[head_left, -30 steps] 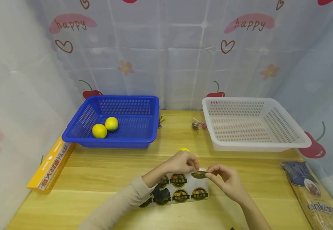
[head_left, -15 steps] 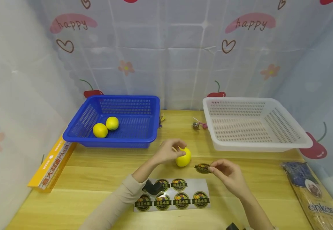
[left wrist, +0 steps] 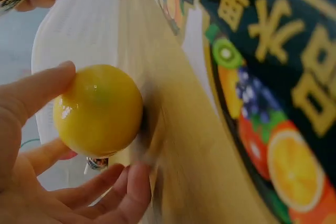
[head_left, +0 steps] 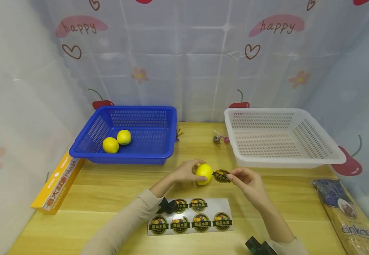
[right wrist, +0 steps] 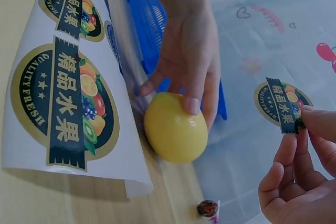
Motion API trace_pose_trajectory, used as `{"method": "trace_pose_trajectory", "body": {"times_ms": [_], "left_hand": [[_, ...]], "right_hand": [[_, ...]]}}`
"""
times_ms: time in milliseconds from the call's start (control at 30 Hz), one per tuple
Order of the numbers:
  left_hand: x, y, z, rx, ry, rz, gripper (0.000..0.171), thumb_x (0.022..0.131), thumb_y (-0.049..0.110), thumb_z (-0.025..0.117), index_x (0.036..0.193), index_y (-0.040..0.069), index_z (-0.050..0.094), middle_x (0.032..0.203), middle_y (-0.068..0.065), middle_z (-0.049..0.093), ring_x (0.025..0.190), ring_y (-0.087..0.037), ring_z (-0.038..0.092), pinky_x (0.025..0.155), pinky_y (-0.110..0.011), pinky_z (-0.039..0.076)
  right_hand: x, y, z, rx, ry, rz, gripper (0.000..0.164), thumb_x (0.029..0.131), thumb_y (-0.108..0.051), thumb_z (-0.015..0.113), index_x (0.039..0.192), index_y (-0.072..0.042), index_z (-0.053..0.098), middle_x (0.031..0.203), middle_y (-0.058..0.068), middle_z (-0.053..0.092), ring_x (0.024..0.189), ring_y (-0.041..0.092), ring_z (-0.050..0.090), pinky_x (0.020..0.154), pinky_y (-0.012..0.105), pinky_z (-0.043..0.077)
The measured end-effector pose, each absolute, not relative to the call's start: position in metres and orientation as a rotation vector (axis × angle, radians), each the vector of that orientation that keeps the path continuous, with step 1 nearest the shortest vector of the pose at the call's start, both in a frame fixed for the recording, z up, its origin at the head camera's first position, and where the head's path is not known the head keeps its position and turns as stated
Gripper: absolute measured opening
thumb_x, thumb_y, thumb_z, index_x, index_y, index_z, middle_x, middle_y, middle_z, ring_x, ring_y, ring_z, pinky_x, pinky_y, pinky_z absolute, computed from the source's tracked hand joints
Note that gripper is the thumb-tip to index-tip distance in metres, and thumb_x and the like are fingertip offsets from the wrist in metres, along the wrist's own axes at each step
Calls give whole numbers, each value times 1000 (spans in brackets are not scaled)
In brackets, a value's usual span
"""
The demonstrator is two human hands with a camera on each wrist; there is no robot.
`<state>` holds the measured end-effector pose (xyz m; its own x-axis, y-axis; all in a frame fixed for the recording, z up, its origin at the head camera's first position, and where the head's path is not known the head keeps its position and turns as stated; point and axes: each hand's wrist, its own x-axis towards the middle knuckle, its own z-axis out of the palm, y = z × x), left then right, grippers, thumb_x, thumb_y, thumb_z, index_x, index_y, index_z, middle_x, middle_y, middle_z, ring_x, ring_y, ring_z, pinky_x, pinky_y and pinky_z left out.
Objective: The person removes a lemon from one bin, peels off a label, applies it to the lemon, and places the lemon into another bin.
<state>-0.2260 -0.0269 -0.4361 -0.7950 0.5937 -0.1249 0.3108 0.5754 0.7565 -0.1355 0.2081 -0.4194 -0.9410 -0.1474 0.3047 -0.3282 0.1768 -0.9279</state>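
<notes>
My left hand (head_left: 186, 172) grips a yellow lemon (head_left: 204, 174) on the table, thumb on the near side and fingers behind it. In the left wrist view the thumb lies across the top of the lemon (left wrist: 98, 110), and some fingers curl below it. Close to the lemon's right side, my right hand (head_left: 247, 182) pinches a peeled round fruit label sticker (head_left: 221, 176) by its edge. The sticker (right wrist: 281, 105) faces the camera in the right wrist view, apart from the lemon. A white sheet of such stickers (head_left: 216, 205) lies nearer me, partly covered by the left wrist camera.
A blue basket (head_left: 124, 156) with two lemons (head_left: 111, 145) stands back left, a white basket (head_left: 286, 162) back right. Lollipops (head_left: 216, 139) lie between them. An orange pasta box (head_left: 57, 184) is at the left edge, a pasta bag (head_left: 347, 216) at the right.
The right hand has pulled one sticker off the sheet and carried it up beside the lemon. The left hand has left the sheet and taken hold of the lemon.
</notes>
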Motion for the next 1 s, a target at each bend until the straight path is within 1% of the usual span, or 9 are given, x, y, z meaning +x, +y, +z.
{"method": "trace_pose_trajectory", "body": {"times_ms": [100, 200, 367, 500, 600, 700, 867, 933, 1000], "left_hand": [[-228, -22, -442, 709, 2428, 1115, 63, 78, 31, 74, 132, 10, 49, 111, -16, 61, 79, -18, 63, 66, -27, 53], [-227, -19, -444, 691, 2428, 1154, 60, 77, 29, 72, 128, 8, 49, 110, -16, 62, 79, -16, 62, 63, -25, 52], [-224, -18, -443, 738, 2482, 1142, 55, 77, 20, 68, 128, 8, 50, 114, -18, 61, 83, -21, 64, 69, -25, 51], [-221, -15, -442, 946, 2583, 960, 56, 81, 18, 66, 134, 10, 50, 123, -11, 60, 97, -19, 60, 81, -25, 47], [-221, -11, -441, 1027, 2615, 880, 58, 80, 19, 67, 134, 9, 50, 124, -7, 60, 98, -18, 58, 82, -25, 46], [-222, -7, -441, 972, 2626, 908, 55, 79, 21, 70, 129, 6, 52, 119, -8, 61, 91, -15, 56, 75, -22, 45], [-227, -1, -445, 790, 2621, 1046, 49, 73, 25, 78, 109, 6, 49, 98, -7, 61, 78, -14, 55, 64, -20, 45], [-229, 1, -447, 717, 2588, 1108, 54, 71, 24, 78, 110, 5, 46, 101, -11, 61, 83, -20, 58, 68, -24, 48], [-232, 1, -447, 624, 2515, 1200, 62, 71, 23, 77, 117, 3, 41, 110, -17, 59, 92, -25, 59, 74, -28, 50]], "right_hand": [[-138, 206, -420, 449, -2301, 1876, 11, 90, -2, 61, 94, 9, 61, 85, 1, 62, 75, 12, 59, 69, 21, 51], [-140, 204, -420, 420, -2300, 1888, 12, 90, -3, 61, 93, 9, 61, 85, 0, 62, 74, 9, 59, 67, 22, 51], [-144, 200, -419, 444, -2296, 1900, 13, 90, -4, 62, 94, 9, 61, 85, 1, 63, 76, 10, 60, 68, 22, 52], [-146, 199, -418, 433, -2298, 1915, 14, 90, -4, 61, 94, 9, 60, 85, 0, 62, 75, 9, 58, 68, 21, 51], [-147, 200, -416, 382, -2290, 1923, 14, 90, -4, 61, 94, 10, 60, 85, 1, 61, 74, 10, 57, 67, 22, 51], [-147, 202, -415, 335, -2283, 1923, 16, 90, -5, 62, 94, 10, 59, 86, 4, 60, 73, 10, 57, 67, 22, 51], [-145, 204, -414, 313, -2281, 1924, 18, 91, -6, 61, 95, 11, 59, 87, 6, 60, 73, 7, 56, 66, 22, 51], [-145, 205, -414, 312, -2284, 1924, 18, 91, -6, 61, 96, 11, 59, 87, 6, 59, 73, 7, 56, 67, 21, 51], [-144, 206, -414, 306, -2284, 1924, 18, 91, -7, 61, 96, 11, 59, 87, 5, 59, 72, 7, 56, 67, 21, 51]]}}
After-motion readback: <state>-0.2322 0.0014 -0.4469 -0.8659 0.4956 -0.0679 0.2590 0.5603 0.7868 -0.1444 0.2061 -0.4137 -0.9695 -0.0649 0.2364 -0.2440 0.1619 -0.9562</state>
